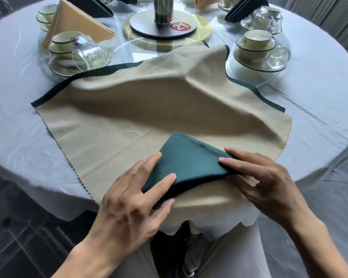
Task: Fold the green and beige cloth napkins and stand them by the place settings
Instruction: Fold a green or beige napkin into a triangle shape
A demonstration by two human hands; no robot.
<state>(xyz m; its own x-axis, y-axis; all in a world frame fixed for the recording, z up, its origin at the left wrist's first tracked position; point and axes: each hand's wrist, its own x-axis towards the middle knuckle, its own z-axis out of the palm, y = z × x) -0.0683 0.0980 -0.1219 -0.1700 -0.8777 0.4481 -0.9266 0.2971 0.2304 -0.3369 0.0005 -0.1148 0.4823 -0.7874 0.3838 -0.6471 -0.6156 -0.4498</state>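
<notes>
We are looking down at a dark green cloth napkin folded into a thick triangle (186,166), lying at the near edge of a round table covered in a pale plastic-sheeted cloth (18,109). It rests on top of a large beige cloth napkin (117,117), still spread out flat and rumpled, with a dark green napkin edge showing beneath it along the far side. Our left hand (133,199) lies flat, fingers spread over the triangle's left corner, pressing rather than gripping. Our right hand (255,177) pinches the right corner, thumb on top and fingers tucked under the fold. We judge the green napkin's folding to be nearly done — this looks like the creasing or shaping step. Next, we would need to lift it and stand it upright by a setting, keeping the folds together so it does not slump open. The beige napkin has yet to be folded. Further out stand stacked green-rimmed bowls with upturned glasses (76,53) on both sides, and finished napkins — a standing beige triangle (76,23) and dark green ones (245,9) — around a steel centre post with a red number disc (180,27).
</notes>
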